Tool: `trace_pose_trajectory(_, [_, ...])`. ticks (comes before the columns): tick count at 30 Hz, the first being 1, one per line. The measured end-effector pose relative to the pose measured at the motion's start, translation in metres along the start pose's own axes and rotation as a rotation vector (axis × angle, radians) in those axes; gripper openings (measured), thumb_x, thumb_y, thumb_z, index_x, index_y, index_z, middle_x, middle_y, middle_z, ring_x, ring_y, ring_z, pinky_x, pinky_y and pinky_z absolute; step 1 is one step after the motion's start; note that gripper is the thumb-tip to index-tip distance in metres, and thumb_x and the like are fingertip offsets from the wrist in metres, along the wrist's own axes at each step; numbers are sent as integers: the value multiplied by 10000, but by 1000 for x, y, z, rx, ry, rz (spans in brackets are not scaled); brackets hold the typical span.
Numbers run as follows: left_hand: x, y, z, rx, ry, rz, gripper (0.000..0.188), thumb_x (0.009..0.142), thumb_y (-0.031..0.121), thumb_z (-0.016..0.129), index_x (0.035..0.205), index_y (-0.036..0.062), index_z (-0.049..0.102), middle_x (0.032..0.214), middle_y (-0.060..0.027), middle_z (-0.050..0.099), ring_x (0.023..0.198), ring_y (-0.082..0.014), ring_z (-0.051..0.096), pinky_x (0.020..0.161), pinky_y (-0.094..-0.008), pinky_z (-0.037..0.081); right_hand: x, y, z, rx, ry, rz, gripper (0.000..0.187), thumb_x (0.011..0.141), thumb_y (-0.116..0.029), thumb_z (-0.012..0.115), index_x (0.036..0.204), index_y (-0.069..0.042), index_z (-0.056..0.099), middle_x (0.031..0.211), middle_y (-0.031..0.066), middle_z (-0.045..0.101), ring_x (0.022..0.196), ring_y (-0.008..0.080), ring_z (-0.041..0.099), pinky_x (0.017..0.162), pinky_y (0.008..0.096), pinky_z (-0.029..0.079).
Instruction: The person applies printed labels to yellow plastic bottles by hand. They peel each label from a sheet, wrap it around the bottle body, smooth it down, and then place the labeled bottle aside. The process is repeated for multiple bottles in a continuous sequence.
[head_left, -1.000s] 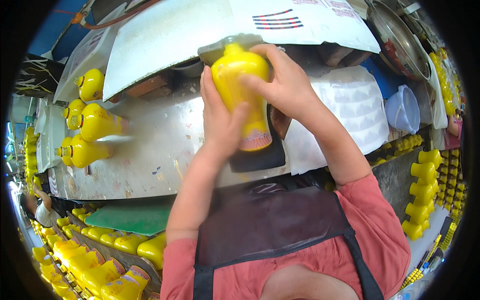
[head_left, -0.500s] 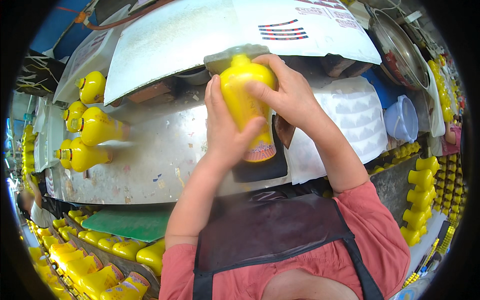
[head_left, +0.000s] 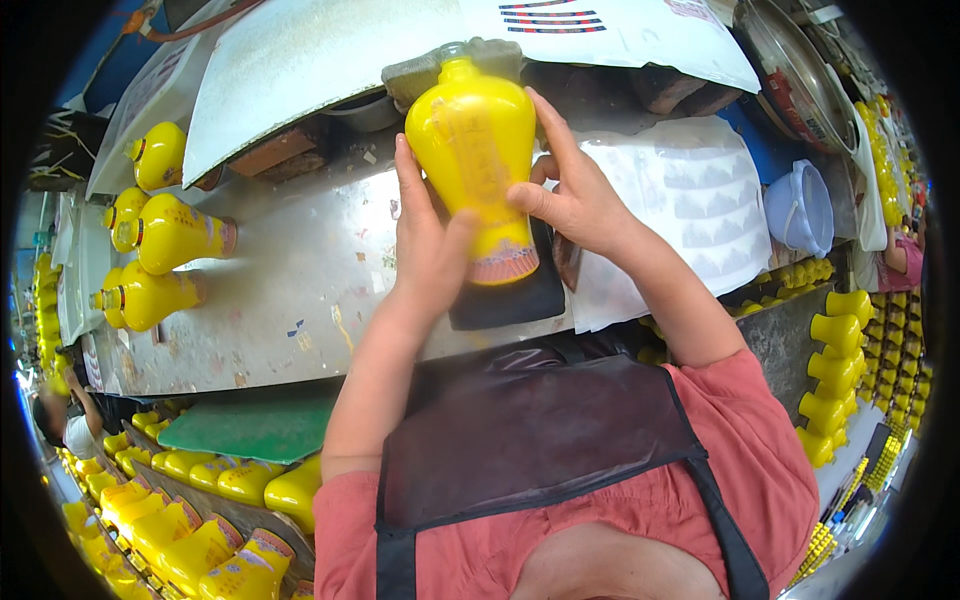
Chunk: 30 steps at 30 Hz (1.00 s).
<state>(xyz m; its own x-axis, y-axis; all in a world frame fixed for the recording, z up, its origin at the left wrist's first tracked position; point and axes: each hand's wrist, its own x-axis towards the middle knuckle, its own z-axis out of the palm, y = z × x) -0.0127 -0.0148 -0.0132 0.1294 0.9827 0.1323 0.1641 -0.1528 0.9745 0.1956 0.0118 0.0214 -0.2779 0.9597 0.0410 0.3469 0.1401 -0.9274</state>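
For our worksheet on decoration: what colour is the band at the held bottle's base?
The band is pinkish and striped, best seen in the head view.

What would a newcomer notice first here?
The eye goes first to the glossy yellow bottle near the upper middle, between the person's left hand and right hand. Next come the rows of yellow bottles at lower left, and the smaller cluster lying at the left end of the metal table.

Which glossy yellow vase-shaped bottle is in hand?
The glossy yellow bottle above the flat black pad, between left hand and right hand; the yellow bottles at left on the grey metal table touch neither.
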Motion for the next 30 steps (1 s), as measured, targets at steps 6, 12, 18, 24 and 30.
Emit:
trace_pose_trajectory(6, [-1, -3, 0, -33, 11, 102, 899, 972, 248, 558, 1630, -7, 1, 1589, -263, 364, 1417, -380, 465, 1169, -423, 369, -6, 14, 2, 107, -35, 3, 948, 882, -273, 735, 1637, -96, 189, 1548, 224, 442, 1039, 263, 663, 886, 369, 537])
trace_pose_trajectory(12, [2, 5, -3, 149, 44, 210, 881, 946, 219, 571, 1633, 26, 54, 1634, -257, 257, 1512, -391, 295, 1220, -456, 275, -5, -5, -10, 201, -33, 84, 867, 898, -308, 723, 1605, -83, 274, 1458, 202, 526, 1023, 246, 666, 892, 363, 539])
trace_pose_trajectory(18, [30, 25, -13, 575, 136, 421, 598, 890, 251, 648, 1463, 145, 515, 1492, -171, 370, 1354, -382, 361, 1165, -476, 315, 16, -29, -7, -139, 117, -62, 725, 887, -410, 717, 1468, -46, 482, 1410, 216, 573, 1226, 360, 609, 1042, 426, 480])
trace_pose_trajectory(24, [40, 35, -9, 714, 111, 437, 574, 883, 313, 678, 1429, 184, 556, 1447, -152, 400, 1346, -383, 359, 1167, -480, 311, 26, -33, 2, -158, 146, -48, 718, 890, -448, 699, 1449, -44, 501, 1366, 228, 604, 1255, 389, 593, 1061, 441, 469])
trace_pose_trajectory(30, [42, 33, -10, 758, 121, 494, 589, 887, 324, 668, 1441, 170, 539, 1432, -165, 409, 1324, -394, 378, 1151, -489, 322, 25, -22, 2, -125, 154, -91, 699, 917, -440, 676, 1463, -44, 490, 1385, 236, 589, 1275, 392, 578, 1075, 441, 457])
